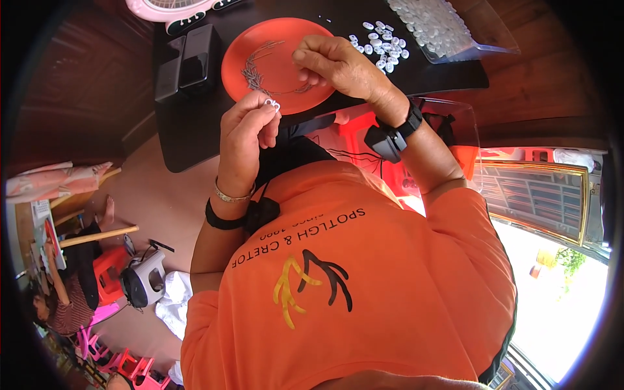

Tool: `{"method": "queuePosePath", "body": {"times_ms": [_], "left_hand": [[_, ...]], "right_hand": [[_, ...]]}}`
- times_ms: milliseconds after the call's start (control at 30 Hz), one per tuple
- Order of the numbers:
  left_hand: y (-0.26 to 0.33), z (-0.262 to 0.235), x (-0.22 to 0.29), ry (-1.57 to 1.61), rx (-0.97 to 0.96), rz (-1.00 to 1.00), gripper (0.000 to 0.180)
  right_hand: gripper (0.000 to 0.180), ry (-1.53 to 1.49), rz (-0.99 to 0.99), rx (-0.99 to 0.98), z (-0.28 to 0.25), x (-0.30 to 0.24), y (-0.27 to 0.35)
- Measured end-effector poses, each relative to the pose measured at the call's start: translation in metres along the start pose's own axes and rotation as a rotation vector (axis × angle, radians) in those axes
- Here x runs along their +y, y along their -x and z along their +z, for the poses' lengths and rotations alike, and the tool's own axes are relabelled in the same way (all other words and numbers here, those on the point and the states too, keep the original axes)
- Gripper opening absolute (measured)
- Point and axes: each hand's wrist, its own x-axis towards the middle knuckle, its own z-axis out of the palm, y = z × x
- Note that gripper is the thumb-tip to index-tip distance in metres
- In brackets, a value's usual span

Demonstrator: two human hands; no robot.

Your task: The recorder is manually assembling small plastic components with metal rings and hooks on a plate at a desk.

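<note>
At the red plate, a white piece is pinched between the fingertips of the left hand and might be dropped if loosely gripped, while anything held in the closed fingers of the right hand cannot be made out.

This looks like a room in a home, given over to handwork. Household signs are the squat red plastic stool, the grey plastic stool, a bare foot by the smooth brownish floor and a gold-framed panel near the bright opening. The dark, smooth table bears work supplies: a round orange-red plate and a clear plastic bin of small white pieces.
</note>
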Motion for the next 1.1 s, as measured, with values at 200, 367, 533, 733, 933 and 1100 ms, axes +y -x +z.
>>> {"method": "queuePosePath", "body": {"times_ms": [200, 367, 533, 733, 933, 1100], "left_hand": [[0.004, 0.002, 0.008, -0.051, 0.041, 0.067, 0.018], [0.005, 0.003, 0.011, -0.083, 0.029, 0.089, 0.017], [0.006, 0.003, 0.012, -0.114, -0.02, 0.083, 0.019], [0.006, 0.002, 0.011, -0.136, -0.044, 0.084, 0.019], [0.005, 0.002, 0.009, -0.155, -0.064, 0.089, 0.021], [0.005, 0.004, 0.009, -0.172, -0.066, 0.082, 0.022]], "right_hand": [[0.009, -0.197, -0.068, -0.082, 0.011, -0.015, 0.017], [0.012, -0.128, -0.199, -0.084, 0.021, -0.017, 0.022], [0.015, -0.146, -0.181, -0.112, 0.027, -0.016, 0.024], [0.016, -0.113, -0.187, -0.119, 0.028, -0.016, 0.026], [0.014, -0.012, -0.181, -0.118, 0.025, -0.018, 0.027], [0.012, 0.009, -0.181, -0.068, 0.027, -0.017, 0.029]]}}
